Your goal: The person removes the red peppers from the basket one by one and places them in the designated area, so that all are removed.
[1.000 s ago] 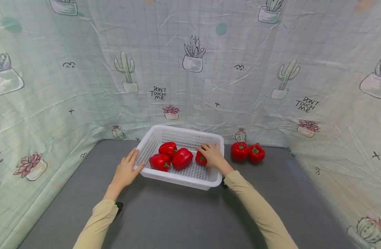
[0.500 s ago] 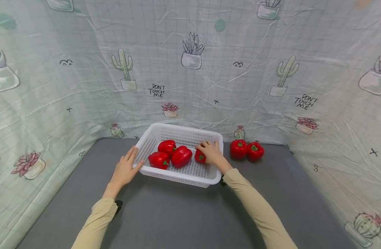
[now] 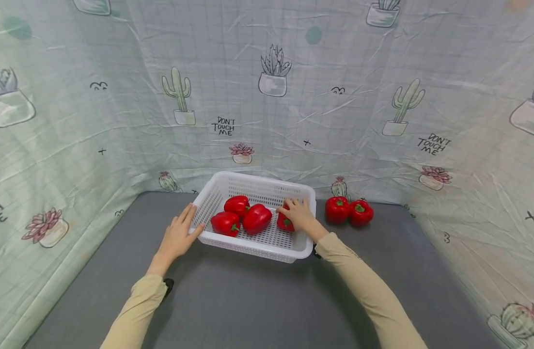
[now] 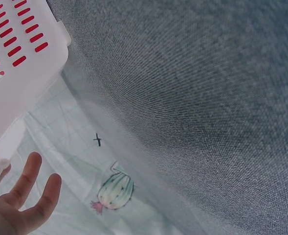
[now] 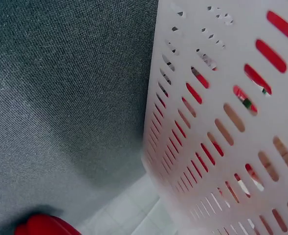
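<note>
A white slotted plastic basket (image 3: 254, 246) stands on the grey table with several red bell peppers (image 3: 257, 219) in it. On its left rim rests my left hand (image 3: 177, 237), the thumb lying over the front left corner and the fingers straight. The left wrist view has those fingers (image 4: 41, 203) spread beside the basket wall. Inside the right end, my right hand (image 3: 301, 217) grips a red bell pepper (image 3: 285, 223) from above, partly covering it. In the right wrist view the basket's slotted wall (image 5: 212, 161) hides most of that hand.
Two more red bell peppers, one on the left (image 3: 337, 210) and one on the right (image 3: 360, 213), stand side by side on the table right of the basket. A cactus-print cloth (image 3: 267, 135) hangs behind and along both sides of the grey table (image 3: 249, 300).
The head view shifts slightly. Both hands stay nearly where they were, the left on the basket's rim and the right on the bell pepper inside its right end.
</note>
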The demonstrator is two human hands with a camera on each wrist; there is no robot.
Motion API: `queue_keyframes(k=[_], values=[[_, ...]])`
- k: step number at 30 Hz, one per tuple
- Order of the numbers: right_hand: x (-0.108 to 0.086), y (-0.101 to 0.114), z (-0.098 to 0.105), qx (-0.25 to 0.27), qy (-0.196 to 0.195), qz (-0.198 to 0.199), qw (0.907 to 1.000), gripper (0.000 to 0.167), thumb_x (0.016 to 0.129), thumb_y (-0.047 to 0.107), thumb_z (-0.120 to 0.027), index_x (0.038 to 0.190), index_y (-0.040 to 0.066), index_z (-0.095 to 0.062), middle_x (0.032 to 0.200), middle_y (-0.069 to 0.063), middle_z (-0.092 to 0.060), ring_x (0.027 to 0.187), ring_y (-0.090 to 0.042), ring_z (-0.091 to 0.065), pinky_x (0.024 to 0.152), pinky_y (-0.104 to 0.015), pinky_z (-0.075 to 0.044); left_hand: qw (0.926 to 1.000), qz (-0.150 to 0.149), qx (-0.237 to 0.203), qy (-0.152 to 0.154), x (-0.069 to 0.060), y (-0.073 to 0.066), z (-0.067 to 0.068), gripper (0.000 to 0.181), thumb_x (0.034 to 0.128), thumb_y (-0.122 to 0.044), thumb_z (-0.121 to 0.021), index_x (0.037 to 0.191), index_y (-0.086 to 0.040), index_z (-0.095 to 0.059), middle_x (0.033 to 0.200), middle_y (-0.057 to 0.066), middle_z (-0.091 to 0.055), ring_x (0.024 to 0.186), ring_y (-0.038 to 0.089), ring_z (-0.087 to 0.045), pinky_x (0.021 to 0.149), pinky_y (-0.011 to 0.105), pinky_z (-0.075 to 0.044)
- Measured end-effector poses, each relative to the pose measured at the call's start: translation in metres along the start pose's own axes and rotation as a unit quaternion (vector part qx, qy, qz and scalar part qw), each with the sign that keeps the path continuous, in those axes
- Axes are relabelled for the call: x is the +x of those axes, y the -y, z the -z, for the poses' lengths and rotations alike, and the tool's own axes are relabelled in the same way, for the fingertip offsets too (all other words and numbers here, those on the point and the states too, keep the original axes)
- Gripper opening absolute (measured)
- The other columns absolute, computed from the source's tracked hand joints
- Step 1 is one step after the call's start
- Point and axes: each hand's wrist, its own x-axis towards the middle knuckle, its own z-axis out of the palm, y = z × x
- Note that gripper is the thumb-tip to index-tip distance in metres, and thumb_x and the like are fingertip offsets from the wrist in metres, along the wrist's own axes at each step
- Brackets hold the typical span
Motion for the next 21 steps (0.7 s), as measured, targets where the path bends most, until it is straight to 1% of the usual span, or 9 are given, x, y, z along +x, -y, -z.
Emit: queue_keyframes(k=[5, 8, 12, 16, 21], values=[[-0.0002, -0.0001, 0.0013, -0.009, -0.013, 0.021, 0.9997, 0.073, 0.062, 0.027, -0.079, 0.127, 0.028, -0.045, 0.125, -0.012, -0.043, 0.114, -0.029, -0.037, 0.094, -0.051, -0.030, 1.0000, 0.006, 0.001, 0.007, 0.0002, 0.0005, -0.0005, 0.065, 0.0882, -0.041, -0.046, 0.139, -0.006, -0.028, 0.144, 0.017, -0.027, 0.107, 0.039, -0.042, 0.080, 0.056, -0.038], [-0.0018, 0.0007, 0.0028, -0.009, -0.021, 0.027, 0.9994, 0.072, 0.061, 0.032, -0.078, 0.126, 0.030, -0.046, 0.123, -0.012, -0.044, 0.112, -0.029, -0.038, 0.092, -0.050, -0.031, 0.9999, 0.010, -0.001, 0.008, 0.0001, 0.0006, -0.0012, 0.065, 0.0881, -0.041, -0.046, 0.139, -0.006, -0.028, 0.145, 0.017, -0.027, 0.108, 0.039, -0.041, 0.080, 0.056, -0.037], [-0.0045, 0.0014, 0.0045, -0.010, -0.024, 0.021, 0.9994, 0.071, 0.061, 0.037, -0.077, 0.125, 0.029, -0.046, 0.119, -0.014, -0.045, 0.109, -0.029, -0.038, 0.090, -0.049, -0.033, 0.9999, 0.011, 0.002, 0.009, -0.0003, 0.0008, -0.0028, 0.065, 0.0879, -0.041, -0.046, 0.139, -0.007, -0.028, 0.145, 0.017, -0.027, 0.109, 0.039, -0.041, 0.081, 0.056, -0.037], [-0.0067, 0.0007, 0.0066, -0.008, -0.033, 0.011, 0.9993, 0.070, 0.062, 0.042, -0.076, 0.124, 0.027, -0.046, 0.112, -0.014, -0.047, 0.104, -0.030, -0.040, 0.085, -0.046, -0.037, 0.9999, 0.012, -0.001, 0.009, -0.0004, 0.0002, -0.0029, 0.065, 0.0878, -0.041, -0.047, 0.140, -0.007, -0.028, 0.145, 0.016, -0.026, 0.109, 0.039, -0.041, 0.082, 0.057, -0.037], [-0.0064, -0.0015, 0.0082, 0.019, -0.042, 0.006, 0.9989, 0.075, 0.063, 0.042, -0.076, 0.128, 0.020, -0.045, 0.123, -0.015, -0.046, 0.111, -0.031, -0.041, 0.091, -0.048, -0.037, 0.9999, 0.009, -0.002, 0.010, 0.0009, -0.0008, -0.0013, 0.065, 0.0880, -0.041, -0.047, 0.140, -0.007, -0.027, 0.145, 0.016, -0.026, 0.110, 0.038, -0.041, 0.082, 0.057, -0.037]])
